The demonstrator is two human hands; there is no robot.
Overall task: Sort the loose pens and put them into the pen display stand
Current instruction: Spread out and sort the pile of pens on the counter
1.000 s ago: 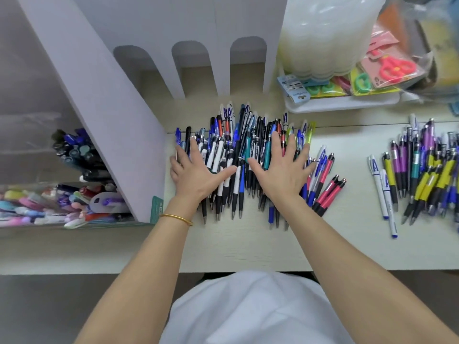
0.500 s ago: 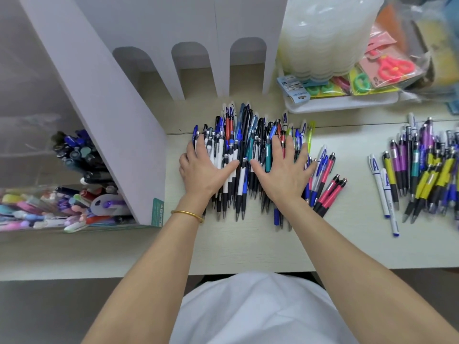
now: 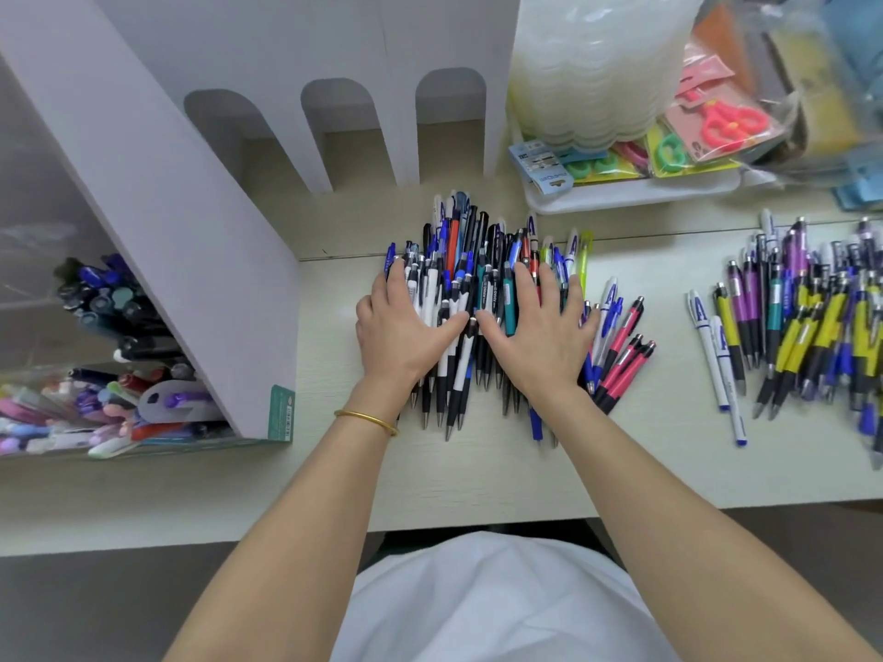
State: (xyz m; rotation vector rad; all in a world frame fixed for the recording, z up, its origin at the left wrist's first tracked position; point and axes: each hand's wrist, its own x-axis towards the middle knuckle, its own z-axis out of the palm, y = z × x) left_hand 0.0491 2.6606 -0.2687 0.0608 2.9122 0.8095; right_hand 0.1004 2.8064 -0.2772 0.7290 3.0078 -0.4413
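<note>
On the pale wooden desk (image 3: 478,475), left hand (image 3: 399,334) and right hand (image 3: 542,341) lie flat and open, gripping nothing, on the heap of mixed plastic click pens (image 3: 470,279); squeezing inward could roll pens off the edge

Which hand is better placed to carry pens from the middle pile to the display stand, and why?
Probably the left hand: it rests on the middle pile's left side, nearest the display stand. The right hand lies farther away.

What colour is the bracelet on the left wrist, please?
Gold, a thin plain bangle, seen in the head view.
</note>
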